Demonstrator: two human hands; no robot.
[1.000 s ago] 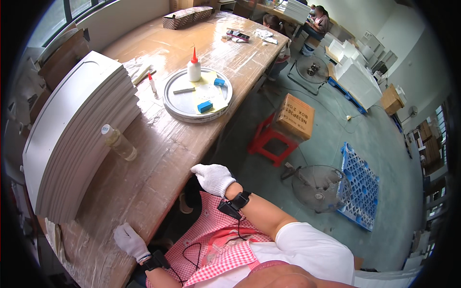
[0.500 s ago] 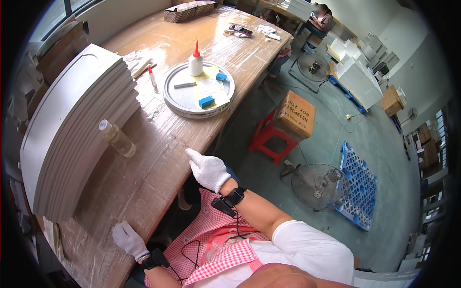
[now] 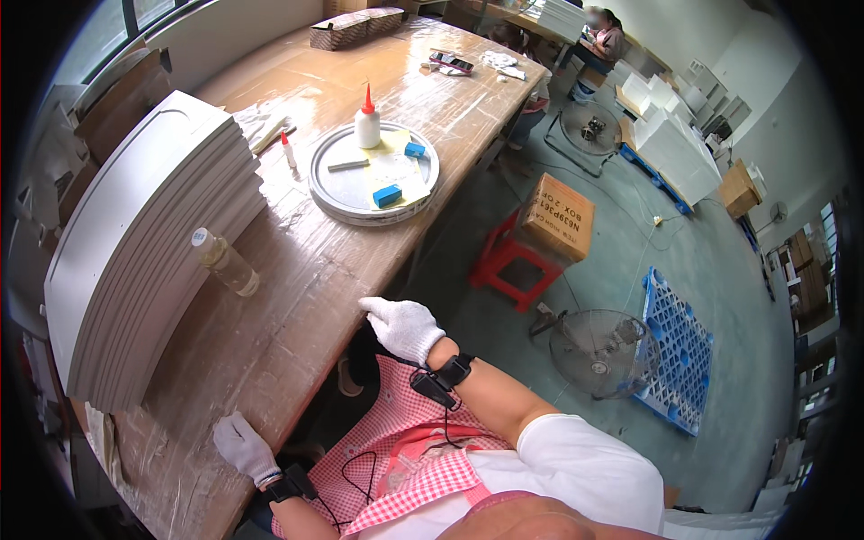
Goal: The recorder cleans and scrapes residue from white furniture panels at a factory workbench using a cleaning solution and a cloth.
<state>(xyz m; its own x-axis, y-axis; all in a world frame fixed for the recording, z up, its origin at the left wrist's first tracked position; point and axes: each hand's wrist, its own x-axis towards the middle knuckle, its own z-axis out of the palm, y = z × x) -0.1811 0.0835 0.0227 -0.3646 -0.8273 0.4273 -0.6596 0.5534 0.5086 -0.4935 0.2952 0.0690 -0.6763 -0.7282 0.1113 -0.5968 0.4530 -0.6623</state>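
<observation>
My left hand (image 3: 245, 447), in a white knit glove, rests on the near edge of the plastic-covered table (image 3: 297, 328), fingers laid out and nothing in them. At the table's right edge is my gloved right hand (image 3: 402, 329), a finger stretched toward the tabletop; I see nothing held, though its underside is hidden. A clear bottle (image 3: 225, 261) of pale liquid stands beside a tall stack of white curved panels (image 3: 135, 243). Beyond, a round grey lid-like tray (image 3: 328, 193) carries a white red-tipped glue bottle (image 3: 367, 128), blue blocks (image 3: 388, 195) and a grey stick (image 3: 348, 165).
A small red-capped bottle (image 3: 287, 151) stands left of the tray. Farther off lie a phone (image 3: 452, 62) and a patterned box (image 3: 355, 29). On the floor are a carton (image 3: 556, 216) on a red stool (image 3: 513, 267), a fan (image 3: 601, 354) and a blue pallet (image 3: 679, 355). A person sits far back.
My right hand has drawn slightly back toward me along the table edge. My left hand stays in place. The whole view has shifted a little.
</observation>
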